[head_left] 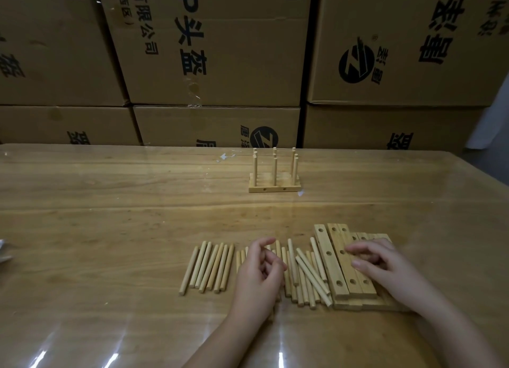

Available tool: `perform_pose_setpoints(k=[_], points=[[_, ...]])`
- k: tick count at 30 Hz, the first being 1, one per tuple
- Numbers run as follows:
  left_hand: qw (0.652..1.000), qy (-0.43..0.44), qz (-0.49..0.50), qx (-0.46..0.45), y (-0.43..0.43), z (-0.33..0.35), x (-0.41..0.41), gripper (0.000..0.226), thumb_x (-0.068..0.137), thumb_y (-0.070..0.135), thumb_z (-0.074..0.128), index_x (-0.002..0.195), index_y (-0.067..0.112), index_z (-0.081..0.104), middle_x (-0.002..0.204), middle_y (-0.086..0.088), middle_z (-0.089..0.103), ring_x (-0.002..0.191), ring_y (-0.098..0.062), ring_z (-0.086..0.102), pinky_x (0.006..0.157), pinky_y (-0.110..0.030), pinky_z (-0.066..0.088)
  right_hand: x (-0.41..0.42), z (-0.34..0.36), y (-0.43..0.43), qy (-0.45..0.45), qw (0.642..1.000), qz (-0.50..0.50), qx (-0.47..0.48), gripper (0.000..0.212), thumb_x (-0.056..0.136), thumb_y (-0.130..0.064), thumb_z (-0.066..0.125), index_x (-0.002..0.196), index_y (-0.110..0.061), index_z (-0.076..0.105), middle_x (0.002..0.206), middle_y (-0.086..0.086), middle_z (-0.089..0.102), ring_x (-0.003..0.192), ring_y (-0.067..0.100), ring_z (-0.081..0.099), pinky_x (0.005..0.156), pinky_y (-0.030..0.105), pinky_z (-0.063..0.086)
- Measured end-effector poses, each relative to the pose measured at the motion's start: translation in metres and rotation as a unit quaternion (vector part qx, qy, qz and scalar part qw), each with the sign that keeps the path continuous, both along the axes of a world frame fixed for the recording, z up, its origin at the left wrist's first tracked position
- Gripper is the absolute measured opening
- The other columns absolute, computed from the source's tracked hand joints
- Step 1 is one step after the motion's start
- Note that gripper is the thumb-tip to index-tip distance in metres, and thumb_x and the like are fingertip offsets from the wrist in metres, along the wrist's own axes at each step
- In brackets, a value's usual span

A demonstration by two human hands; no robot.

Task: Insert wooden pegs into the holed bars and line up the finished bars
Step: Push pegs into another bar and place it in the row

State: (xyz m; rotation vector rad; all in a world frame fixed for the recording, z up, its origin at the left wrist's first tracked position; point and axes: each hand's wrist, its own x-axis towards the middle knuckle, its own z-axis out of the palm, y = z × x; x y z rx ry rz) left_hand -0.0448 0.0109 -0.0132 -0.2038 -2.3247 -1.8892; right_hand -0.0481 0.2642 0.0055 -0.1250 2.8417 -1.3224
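The pile of holed bars lies on the wooden surface. Three pale bars sit side by side on its top layer, each showing three round holes along its upper face. More bars lie beneath them, but the lower layer is partly covered and cannot be counted.

Just left of the pile is a loose heap of wooden pegs, some lying crossed over others and a few leaning against the pile's leftmost bar. They are too tangled to count. Further left of the pile, a tidier row of pegs holds about eight lying parallel.

Well beyond the pile, toward the far edge of the surface, the finished bars stand pressed together. There look to be three, each with three upright pegs, and the front one also shows two small holes in its side.

The right hand lies palm down on the pile with its fingers stretched out fairly straight over the upper bars, gripping nothing. The left hand is over the heap to the left of the pile. Its fingers are loosely curled and its index finger arches up, with no peg visibly held between them. Both forearms reach in from the near edge.

Behind the pile, past the surface, six cardboard boxes with black print are stacked in two tiers.
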Motion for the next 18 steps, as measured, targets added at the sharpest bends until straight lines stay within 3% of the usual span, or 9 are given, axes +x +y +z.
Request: perform_pose_setpoints(k=[7, 10, 12, 15, 18], points=[[1.000, -0.003, -0.003, -0.004, -0.0004, 0.0023, 0.0013, 0.038, 0.091, 0.006, 0.053, 0.109, 0.038, 0.048, 0.083, -0.001, 0.064, 0.073, -0.024, 0.062, 0.068, -0.042, 0.053, -0.0002, 0.0024, 0.0054, 0.006, 1.000, 0.014, 0.006, 0.021, 0.088, -0.025, 0.059, 0.098, -0.043, 0.065, 0.112, -0.016, 0.050, 0.104, 0.004, 0.048, 0.084, 0.020, 0.042], [1.000, -0.002, -0.001, -0.003, -0.0009, 0.0019, 0.0018, 0.037, 0.091, 0.006, 0.054, 0.109, 0.038, 0.049, 0.082, -0.001, 0.064, 0.073, -0.024, 0.062, 0.069, -0.043, 0.053, -0.0001, -0.0014, 0.0021, 0.026, 0.998, 0.001, 0.051, 0.013, 0.083, -0.036, 0.063, 0.092, -0.045, 0.062, 0.108, -0.019, 0.050, 0.106, 0.003, 0.044, 0.091, 0.031, 0.042], [1.000, -0.004, 0.000, -0.003, -0.0007, 0.0017, 0.0014, 0.037, 0.091, 0.006, 0.054, 0.109, 0.038, 0.049, 0.082, -0.001, 0.065, 0.073, -0.024, 0.062, 0.070, -0.042, 0.053, 0.0002, -0.0034, 0.0011, 0.035, 0.997, -0.006, 0.070, 0.014, 0.079, -0.041, 0.066, 0.091, -0.044, 0.059, 0.107, -0.020, 0.049, 0.105, 0.002, 0.045, 0.088, 0.028, 0.042], [1.000, -0.005, -0.002, -0.004, -0.0005, 0.0016, 0.0011, 0.036, 0.091, 0.007, 0.054, 0.109, 0.038, 0.048, 0.083, -0.001, 0.065, 0.074, -0.023, 0.062, 0.070, -0.041, 0.053, 0.0000, -0.0030, 0.0027, 0.026, 0.999, -0.011, 0.040, 0.022, 0.080, -0.038, 0.067, 0.098, -0.045, 0.057, 0.108, -0.017, 0.047, 0.101, 0.003, 0.048, 0.079, 0.020, 0.041], [1.000, -0.002, -0.006, -0.004, -0.0011, 0.0012, 0.0010, 0.037, 0.091, 0.007, 0.053, 0.109, 0.038, 0.048, 0.083, 0.001, 0.065, 0.073, -0.022, 0.062, 0.069, -0.041, 0.053, -0.0003, -0.0022, 0.0047, 0.004, 1.000, 0.018, 0.020, 0.031, 0.084, -0.034, 0.063, 0.108, -0.053, 0.056, 0.111, -0.017, 0.045, 0.104, 0.002, 0.046, 0.088, 0.026, 0.043]])
